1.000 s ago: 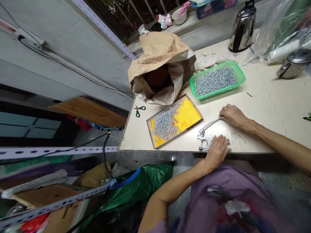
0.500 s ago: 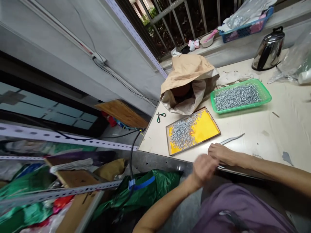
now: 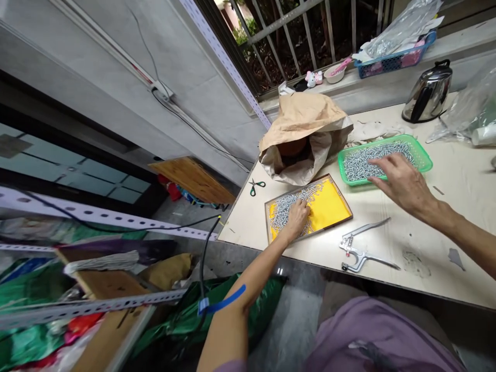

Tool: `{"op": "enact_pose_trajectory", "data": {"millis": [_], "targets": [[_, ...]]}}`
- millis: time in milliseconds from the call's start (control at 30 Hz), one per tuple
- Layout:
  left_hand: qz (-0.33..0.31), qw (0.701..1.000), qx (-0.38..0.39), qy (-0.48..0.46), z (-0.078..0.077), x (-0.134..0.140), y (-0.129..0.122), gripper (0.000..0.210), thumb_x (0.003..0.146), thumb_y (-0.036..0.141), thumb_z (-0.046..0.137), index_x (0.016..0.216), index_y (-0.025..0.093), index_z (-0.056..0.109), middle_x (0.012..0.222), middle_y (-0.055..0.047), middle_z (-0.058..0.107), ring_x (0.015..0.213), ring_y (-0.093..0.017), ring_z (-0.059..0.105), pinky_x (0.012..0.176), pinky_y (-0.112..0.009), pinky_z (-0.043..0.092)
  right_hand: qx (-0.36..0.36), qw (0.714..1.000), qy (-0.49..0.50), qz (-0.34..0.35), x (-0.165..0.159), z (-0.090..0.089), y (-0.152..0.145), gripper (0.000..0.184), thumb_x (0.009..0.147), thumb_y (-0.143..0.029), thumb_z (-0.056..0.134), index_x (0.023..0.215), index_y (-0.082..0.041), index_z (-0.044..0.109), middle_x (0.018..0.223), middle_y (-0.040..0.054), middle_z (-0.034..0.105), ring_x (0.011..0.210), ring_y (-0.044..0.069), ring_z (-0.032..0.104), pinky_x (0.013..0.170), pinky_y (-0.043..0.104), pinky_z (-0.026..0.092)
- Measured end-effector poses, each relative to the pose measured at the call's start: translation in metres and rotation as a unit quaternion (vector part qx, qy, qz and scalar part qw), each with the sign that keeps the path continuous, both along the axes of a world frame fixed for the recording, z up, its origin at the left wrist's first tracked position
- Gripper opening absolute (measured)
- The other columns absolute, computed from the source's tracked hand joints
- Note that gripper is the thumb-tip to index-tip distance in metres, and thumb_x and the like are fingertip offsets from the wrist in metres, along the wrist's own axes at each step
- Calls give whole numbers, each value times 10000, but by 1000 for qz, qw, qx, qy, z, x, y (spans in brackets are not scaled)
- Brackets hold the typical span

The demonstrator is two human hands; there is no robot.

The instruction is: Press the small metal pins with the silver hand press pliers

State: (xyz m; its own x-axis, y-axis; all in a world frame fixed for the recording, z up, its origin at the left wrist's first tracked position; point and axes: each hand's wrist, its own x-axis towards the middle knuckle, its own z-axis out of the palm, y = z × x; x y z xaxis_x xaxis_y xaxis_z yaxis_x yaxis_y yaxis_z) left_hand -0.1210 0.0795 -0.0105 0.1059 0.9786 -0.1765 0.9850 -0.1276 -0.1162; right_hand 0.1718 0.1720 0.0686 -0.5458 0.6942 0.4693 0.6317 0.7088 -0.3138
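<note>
Pins lie loose in tray and basket, walls presumably stopping roll-off; left hand down among the tray's, can't tell if gripping, right hand fingers parted by basket, pliers unheld, leaving both free.

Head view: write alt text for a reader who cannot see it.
A person's left hand is among small metal pieces in a yellow-lined tray; the open right hand is at a green plastic basket of similar pieces. Metal pliers lie on the table, with scissors and a brown paper sack nearby.
</note>
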Motion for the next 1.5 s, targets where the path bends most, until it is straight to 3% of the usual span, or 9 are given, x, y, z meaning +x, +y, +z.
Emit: {"op": "enact_pose_trajectory", "data": {"millis": [133, 300, 433, 500, 633, 733, 1133, 1300, 1500], "targets": [[-8, 1000, -18, 3, 2, -1, 0, 220, 919, 96, 438, 867, 102, 651, 1006, -167, 627, 1020, -265, 526, 824, -375, 447, -121, 984, -45, 121, 15, -45, -56, 276, 979, -299, 391, 1014, -190, 643, 934, 93, 642, 790, 208, 640, 673, 329, 525], [74, 987, 33, -136, 16, 1, 3, 175, 867, 69, 496, 762, 140, 617, 924, -120, 646, 968, -239, 540, 866, -373, 441, -202, 968, -80, 125, 35, -91, -113, 247, 970, -257, 403, 943, -201, 642, 893, 61, 638, 737, 173, 655, 609, 277, 503], [154, 938, 65, -303, 22, 26, -20, 160, 886, 198, 526, 812, 146, 659, 860, -60, 675, 806, -166, 582, 766, -305, 478, -205, 967, -98, 115, 45, -105, -131, 213, 961, -243, 430, 960, -203, 639, 865, 54, 618, 698, 172, 632, 576, 277, 465], [186, 901, -8, -391, 19, 46, -41, 220, 867, 321, 570, 825, 139, 685, 784, -43, 681, 667, -134, 571, 613, -253, 462, -197, 967, -117, 108, 46, -108, -135, 211, 959, -213, 432, 933, -193, 640, 842, 52, 608, 675, 170, 611, 569, 279, 428], [267, 782, -140, -545, 6, 85, -78, 371, 701, 488, 721, 764, 122, 713, 692, -33, 675, 559, -103, 520, 503, -216, 386, -180, 966, -153, 102, 43, -112, -138, 205, 942, -141, 443, 847, -184, 620, 808, 48, 593, 654, 164, 565, 569, 285, 353], [322, 752, -152, -554, -4, 100, -89, 353, 641, 460, 761, 699, 117, 700, 596, -7, 631, 522, -85, 479, 506, -210, 358, -165, 971, -136, 108, 43, -115, -140, 218, 947, -121, 426, 826, -188, 595, 794, 47, 585, 682, 174, 554, 592, 292, 340], [332, 793, -195, -471, -9, 105, -85, 195, 686, 307, 716, 655, 117, 682, 476, 42, 534, 451, -66, 435, 436, -181, 333, -172, 973, -111, 110, 43, -106, -143, 224, 888, -38, 410, 820, -189, 561, 787, 44, 564, 675, 174, 507, 613, 296, 320], [364, 773, -273, -442, -2, 105, -76, 137, 764, 195, 647, 663, 105, 663, 450, 64, 490, 423, -61, 435, 407, -169, 389, -167, 975, -87, 117, 45, -111, -145, 197, 899, -64, 395, 853, -180, 548, 822, 52, 551, 685, 175, 487, 612, 298, 312], [389, 752, -283, -451, 0, 107, -75, 115, 785, 121, 647, 673, 99, 658, 470, 55, 527, 449, -66, 501, 412, -157, 422, -184, 970, -126, 99, 43, -103, -147, 205, 880, -61, 405, 876, -175, 576, 847, 67, 593, 690, 180, 523, 624, 307, 367]]}}
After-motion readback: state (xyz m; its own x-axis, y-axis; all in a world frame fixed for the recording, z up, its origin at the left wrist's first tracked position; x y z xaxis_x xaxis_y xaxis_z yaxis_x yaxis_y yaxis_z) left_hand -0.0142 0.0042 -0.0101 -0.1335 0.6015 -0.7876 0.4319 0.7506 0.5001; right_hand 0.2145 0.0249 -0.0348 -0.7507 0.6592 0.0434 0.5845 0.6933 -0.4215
